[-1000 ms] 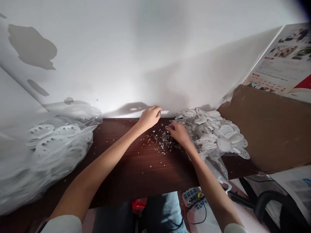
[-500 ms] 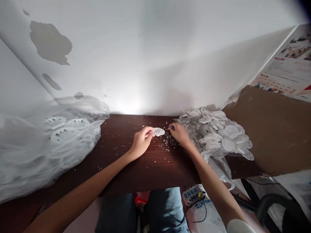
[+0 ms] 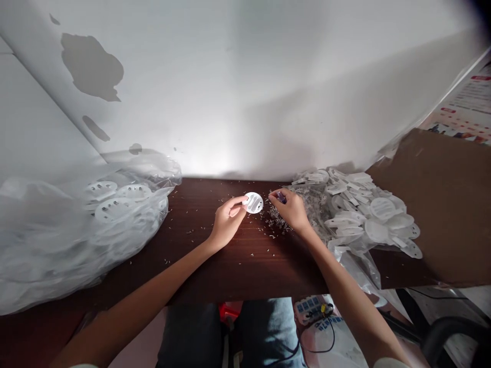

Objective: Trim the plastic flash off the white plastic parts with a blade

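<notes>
Left hand [image 3: 226, 225]: thumb and fingers pinched on the left edge of a round white plate [image 3: 254, 203]. Plate is over the middle of the dark wood table [image 3: 230, 278], tilted so its flat side with slots and small dark spots shows to camera. Rest of the plate sticks out free toward the right hand.

Right hand [image 3: 295, 210]: fingers curled in, thumb and forefinger close together, just right of the plate and apart from it. A small dark purple piece [image 3: 282, 197] sits within the curl; looks gripped, but too small to say what it is. Can't tell if the fingertips also have a tiny part.

Below and beside the right hand: heap of tiny metallic-looking bits [image 3: 278, 221], with loose strays scattered across the table to the left.

Right of that: big loose pile of white plates [image 3: 378, 217], clear plastic bag [image 3: 356, 263] at its front edge, brown cardboard [image 3: 448, 214] further right.

Left side: large clear bag [image 3: 126, 250] full of similar plates, a few showing dark spots near the top.

Behind: white wall [image 3: 207, 102] with grey patches. Below table edge: person's jeans [image 3: 264, 332], power strip [image 3: 310, 308] with a cable plugged in
</notes>
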`<action>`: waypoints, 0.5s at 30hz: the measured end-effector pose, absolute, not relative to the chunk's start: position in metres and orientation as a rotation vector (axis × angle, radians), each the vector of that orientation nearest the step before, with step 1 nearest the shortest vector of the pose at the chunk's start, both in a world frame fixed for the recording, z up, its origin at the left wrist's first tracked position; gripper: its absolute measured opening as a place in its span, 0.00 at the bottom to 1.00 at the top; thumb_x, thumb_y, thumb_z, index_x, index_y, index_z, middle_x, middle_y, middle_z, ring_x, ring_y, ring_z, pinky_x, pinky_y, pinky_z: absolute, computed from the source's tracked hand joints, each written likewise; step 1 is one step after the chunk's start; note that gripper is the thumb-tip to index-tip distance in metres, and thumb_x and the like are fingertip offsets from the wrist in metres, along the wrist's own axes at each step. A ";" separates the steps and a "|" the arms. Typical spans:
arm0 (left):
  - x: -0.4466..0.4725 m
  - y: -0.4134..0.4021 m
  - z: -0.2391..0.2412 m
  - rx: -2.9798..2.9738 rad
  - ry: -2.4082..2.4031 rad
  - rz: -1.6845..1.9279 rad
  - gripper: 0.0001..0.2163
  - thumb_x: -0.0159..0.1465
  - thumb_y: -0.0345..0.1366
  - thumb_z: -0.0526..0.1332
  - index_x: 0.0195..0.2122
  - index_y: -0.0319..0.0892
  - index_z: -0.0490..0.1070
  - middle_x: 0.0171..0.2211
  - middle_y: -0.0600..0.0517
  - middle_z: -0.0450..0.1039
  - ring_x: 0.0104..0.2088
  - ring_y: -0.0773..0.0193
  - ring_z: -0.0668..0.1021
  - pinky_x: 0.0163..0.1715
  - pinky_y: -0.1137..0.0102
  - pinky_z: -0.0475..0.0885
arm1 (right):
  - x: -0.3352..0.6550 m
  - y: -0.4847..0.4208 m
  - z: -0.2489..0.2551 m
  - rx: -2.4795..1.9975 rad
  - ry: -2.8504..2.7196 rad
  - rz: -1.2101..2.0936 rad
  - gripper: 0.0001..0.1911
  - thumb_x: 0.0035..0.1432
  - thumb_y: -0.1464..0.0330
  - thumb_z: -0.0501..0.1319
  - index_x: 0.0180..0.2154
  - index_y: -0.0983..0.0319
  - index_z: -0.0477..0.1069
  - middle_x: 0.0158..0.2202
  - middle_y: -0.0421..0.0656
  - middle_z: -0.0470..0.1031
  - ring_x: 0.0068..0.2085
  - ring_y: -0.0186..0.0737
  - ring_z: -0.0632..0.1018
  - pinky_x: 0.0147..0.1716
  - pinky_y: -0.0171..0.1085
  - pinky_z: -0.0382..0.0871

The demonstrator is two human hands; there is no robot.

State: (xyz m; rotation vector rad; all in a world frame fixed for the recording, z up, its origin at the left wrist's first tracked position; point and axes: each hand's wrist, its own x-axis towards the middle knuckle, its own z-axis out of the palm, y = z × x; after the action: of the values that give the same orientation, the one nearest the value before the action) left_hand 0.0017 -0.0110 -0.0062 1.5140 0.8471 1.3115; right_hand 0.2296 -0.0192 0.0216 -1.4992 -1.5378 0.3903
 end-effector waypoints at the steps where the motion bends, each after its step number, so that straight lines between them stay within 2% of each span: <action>1: 0.002 -0.012 -0.006 1.519 0.842 1.304 0.16 0.67 0.43 0.68 0.54 0.43 0.79 0.57 0.42 0.80 0.56 0.50 0.82 0.59 0.55 0.77 | 0.227 -0.020 0.023 -1.466 -1.506 0.457 0.12 0.62 0.59 0.65 0.37 0.60 0.80 0.38 0.44 0.84 0.37 0.43 0.80 0.40 0.39 0.71; 5: 0.002 -0.011 -0.005 1.502 0.851 1.297 0.16 0.66 0.44 0.69 0.52 0.44 0.79 0.56 0.43 0.80 0.56 0.50 0.82 0.59 0.53 0.77 | 0.220 -0.020 0.021 -1.290 -1.412 0.716 0.15 0.59 0.56 0.68 0.38 0.61 0.81 0.37 0.45 0.84 0.36 0.41 0.79 0.38 0.38 0.72; 9: 0.002 -0.008 -0.005 1.431 0.869 1.312 0.16 0.65 0.44 0.71 0.50 0.43 0.79 0.54 0.43 0.81 0.55 0.50 0.83 0.60 0.52 0.76 | 0.217 -0.018 0.016 -1.186 -1.286 0.739 0.21 0.57 0.57 0.71 0.48 0.61 0.80 0.40 0.45 0.84 0.38 0.41 0.81 0.39 0.38 0.75; 11: 0.001 -0.007 -0.007 1.412 0.859 1.322 0.16 0.64 0.44 0.71 0.50 0.43 0.79 0.54 0.42 0.81 0.55 0.50 0.82 0.61 0.52 0.76 | 0.215 -0.017 0.014 -1.174 -1.260 0.736 0.22 0.58 0.56 0.71 0.50 0.61 0.80 0.41 0.46 0.85 0.39 0.42 0.82 0.40 0.40 0.77; 13: 0.001 -0.007 -0.009 1.384 0.837 1.315 0.20 0.63 0.44 0.72 0.54 0.43 0.77 0.56 0.41 0.80 0.57 0.49 0.81 0.61 0.51 0.75 | 0.213 -0.017 0.013 -1.167 -1.280 0.736 0.19 0.59 0.55 0.70 0.47 0.60 0.82 0.44 0.47 0.85 0.41 0.44 0.83 0.42 0.41 0.78; 15: 0.002 -0.009 -0.010 1.320 0.818 1.270 0.26 0.63 0.43 0.73 0.61 0.45 0.73 0.58 0.41 0.78 0.59 0.48 0.80 0.62 0.50 0.74 | 0.210 -0.018 0.011 -1.151 -1.311 0.713 0.17 0.59 0.55 0.70 0.44 0.59 0.83 0.46 0.47 0.85 0.44 0.45 0.84 0.45 0.42 0.79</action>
State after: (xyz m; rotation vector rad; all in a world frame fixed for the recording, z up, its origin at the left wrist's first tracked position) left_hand 0.0019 -0.0085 -0.0103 1.3202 0.8176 1.2699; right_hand 0.2102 -0.0182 0.0114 -1.1511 -1.3111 0.7126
